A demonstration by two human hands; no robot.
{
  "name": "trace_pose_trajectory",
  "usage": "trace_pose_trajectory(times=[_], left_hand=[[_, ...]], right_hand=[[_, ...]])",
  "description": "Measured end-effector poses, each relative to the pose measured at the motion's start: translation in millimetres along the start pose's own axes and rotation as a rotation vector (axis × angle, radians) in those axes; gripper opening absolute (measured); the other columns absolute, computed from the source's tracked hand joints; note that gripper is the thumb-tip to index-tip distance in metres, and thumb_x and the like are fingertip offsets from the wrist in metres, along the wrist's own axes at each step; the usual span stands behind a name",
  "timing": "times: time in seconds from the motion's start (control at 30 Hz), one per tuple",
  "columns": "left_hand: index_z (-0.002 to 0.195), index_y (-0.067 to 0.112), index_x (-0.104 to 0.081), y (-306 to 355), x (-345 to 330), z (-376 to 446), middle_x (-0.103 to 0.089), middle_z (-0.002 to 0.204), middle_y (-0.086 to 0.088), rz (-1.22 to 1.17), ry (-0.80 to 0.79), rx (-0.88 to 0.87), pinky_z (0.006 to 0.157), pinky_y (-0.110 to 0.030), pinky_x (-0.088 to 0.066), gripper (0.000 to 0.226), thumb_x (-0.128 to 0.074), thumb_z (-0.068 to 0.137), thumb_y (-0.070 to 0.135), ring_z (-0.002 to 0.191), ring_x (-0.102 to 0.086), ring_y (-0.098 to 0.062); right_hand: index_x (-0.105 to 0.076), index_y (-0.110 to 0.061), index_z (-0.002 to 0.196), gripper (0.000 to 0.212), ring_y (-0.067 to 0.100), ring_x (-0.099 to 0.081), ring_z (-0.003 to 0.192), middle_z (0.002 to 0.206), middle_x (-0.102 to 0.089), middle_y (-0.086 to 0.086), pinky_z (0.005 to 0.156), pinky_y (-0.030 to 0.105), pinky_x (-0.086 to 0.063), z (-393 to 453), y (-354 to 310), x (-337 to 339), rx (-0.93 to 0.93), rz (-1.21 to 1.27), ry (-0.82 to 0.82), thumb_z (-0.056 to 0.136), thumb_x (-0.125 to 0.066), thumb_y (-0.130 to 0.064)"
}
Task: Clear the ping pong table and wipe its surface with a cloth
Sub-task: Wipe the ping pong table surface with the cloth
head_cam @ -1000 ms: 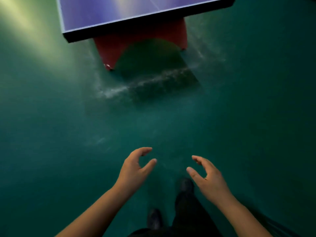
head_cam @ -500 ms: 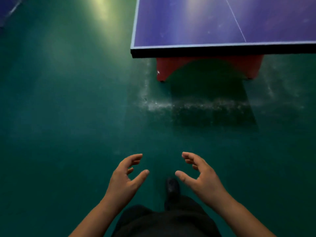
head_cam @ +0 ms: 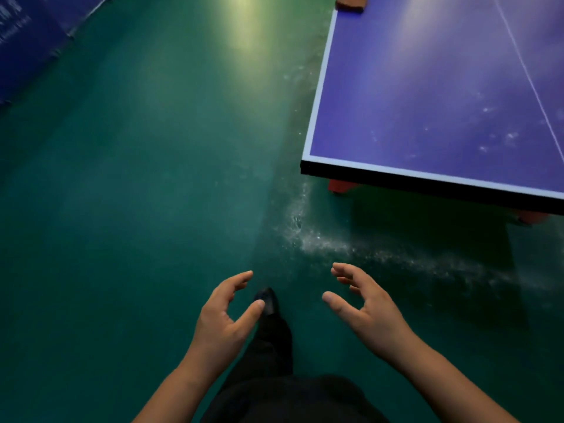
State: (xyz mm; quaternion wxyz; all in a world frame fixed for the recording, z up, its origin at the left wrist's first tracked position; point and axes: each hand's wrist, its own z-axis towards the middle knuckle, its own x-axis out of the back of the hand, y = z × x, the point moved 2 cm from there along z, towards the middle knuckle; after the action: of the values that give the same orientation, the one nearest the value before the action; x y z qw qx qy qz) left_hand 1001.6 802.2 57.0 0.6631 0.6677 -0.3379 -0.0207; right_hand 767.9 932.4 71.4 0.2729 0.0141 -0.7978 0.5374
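The ping pong table (head_cam: 442,96) fills the upper right, its long side edge running away up the view, near corner ahead and right of both hands. A brownish object (head_cam: 350,4), perhaps a paddle, lies at the far left edge. The right hand (head_cam: 367,312) is nearer; the left hand (head_cam: 224,315) matches it, both loosely open and holding nothing.

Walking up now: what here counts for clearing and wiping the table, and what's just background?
For the job:
- ping pong table, whitish specks on its blue top
- brownish object on its far left edge, cut off by the frame
- left hand and right hand, both holding nothing

Background:
- green floor
- blue barrier
- pale scuff marks
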Motion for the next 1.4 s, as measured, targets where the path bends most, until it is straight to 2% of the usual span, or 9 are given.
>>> trace_pose_trajectory(times=[0.17,0.27,0.33,0.5,0.63,0.87,1.1,1.3,1.4], left_hand=[[0.121,0.044,-0.058,4.1,29.9,145.6,-0.062,0.125,0.018,0.01,-0.058,-0.012,0.101,-0.014,-0.041,0.048,-0.063,0.074,0.056,0.117,-0.058,0.0],[0.122,0.045,-0.056,17.5,46.7,238.8,-0.061,0.126,0.019,0.02,-0.092,-0.032,0.102,-0.018,-0.042,0.049,-0.062,0.075,0.056,0.118,-0.057,0.0],[0.122,0.045,-0.056,29.5,55.2,300.5,-0.061,0.126,0.018,0.028,-0.103,-0.051,0.101,-0.021,-0.043,0.049,-0.062,0.074,0.056,0.118,-0.057,-0.002],[0.12,0.044,-0.058,52.4,58.1,451.8,-0.062,0.125,0.015,0.036,-0.121,-0.083,0.1,-0.027,-0.043,0.047,-0.062,0.074,0.054,0.117,-0.059,-0.004],[0.119,0.044,-0.058,63.4,46.0,559.6,-0.063,0.124,0.014,0.065,-0.149,-0.078,0.101,-0.029,-0.044,0.045,-0.063,0.075,0.053,0.116,-0.059,-0.003],[0.119,0.044,-0.057,99.0,14.4,734.1,-0.064,0.123,0.012,0.119,-0.246,-0.117,0.103,-0.029,-0.044,0.044,-0.063,0.076,0.051,0.118,-0.059,-0.005],[0.121,0.045,-0.054,124.8,-36.0,913.0,-0.061,0.126,0.012,0.068,-0.382,-0.19,0.107,-0.034,-0.044,0.045,-0.061,0.077,0.05,0.12,-0.057,-0.006],[0.124,0.04,-0.054,152.9,-50.5,1082.4,-0.062,0.126,0.007,0.023,-0.512,-0.243,0.108,-0.036,-0.043,0.047,-0.059,0.078,0.051,0.12,-0.057,-0.007],[0.125,0.037,-0.056,166.7,-51.8,1137.6,-0.062,0.125,0.005,0.056,-0.559,-0.272,0.108,-0.032,-0.042,0.049,-0.058,0.078,0.052,0.121,-0.056,-0.006]], right_hand=[[-0.05,-0.048,0.126,0.078,-0.011,-0.05,0.12,0.131,-0.056,-0.023,0.105,0.019,-0.039,124.5,-38.1,-6.7,-0.075,0.008,0.068,0.063,-0.051,-0.094],[-0.046,-0.051,0.122,0.05,-0.01,-0.05,0.119,0.13,-0.057,-0.018,0.105,0.018,-0.039,194.7,-62.6,6.7,-0.106,-0.027,0.084,0.079,-0.071,-0.061],[-0.048,-0.046,0.125,0.05,-0.006,-0.051,0.121,0.131,-0.057,-0.015,0.107,0.025,-0.04,237.0,-75.6,25.1,-0.137,-0.012,0.133,0.084,-0.075,-0.043],[-0.051,-0.04,0.129,0.077,-0.005,-0.051,0.122,0.132,-0.056,-0.02,0.106,0.028,-0.04,347.7,-83.4,69.2,-0.2,0.072,0.314,0.067,-0.062,-0.084],[-0.052,-0.034,0.132,0.055,-0.002,-0.052,0.12,0.129,-0.054,-0.023,0.111,0.04,-0.042,448.0,-82.0,91.6,-0.26,0.179,0.354,0.083,-0.067,-0.054],[-0.049,-0.046,0.128,0.063,-0.002,-0.05,0.124,0.131,-0.053,-0.026,0.104,0.026,-0.04,596.6,-104.0,134.0,-0.306,0.246,0.403,0.073,-0.06,-0.074],[-0.044,-0.051,0.125,0.044,-0.023,-0.042,0.112,0.125,-0.045,-0.037,0.1,0.026,-0.038,725.5,-135.7,176.2,-0.375,0.233,0.483,0.09,-0.067,-0.038],[-0.046,-0.05,0.127,0.045,-0.016,-0.045,0.118,0.126,-0.048,-0.035,0.101,0.025,-0.039,858.6,-169.8,197.8,-0.422,0.188,0.656,0.087,-0.066,-0.054],[-0.046,-0.054,0.121,0.04,-0.014,-0.046,0.119,0.127,-0.049,-0.033,0.101,0.026,-0.04,900.8,-185.9,204.5,-0.447,0.233,0.691,0.089,-0.068,-0.045]])
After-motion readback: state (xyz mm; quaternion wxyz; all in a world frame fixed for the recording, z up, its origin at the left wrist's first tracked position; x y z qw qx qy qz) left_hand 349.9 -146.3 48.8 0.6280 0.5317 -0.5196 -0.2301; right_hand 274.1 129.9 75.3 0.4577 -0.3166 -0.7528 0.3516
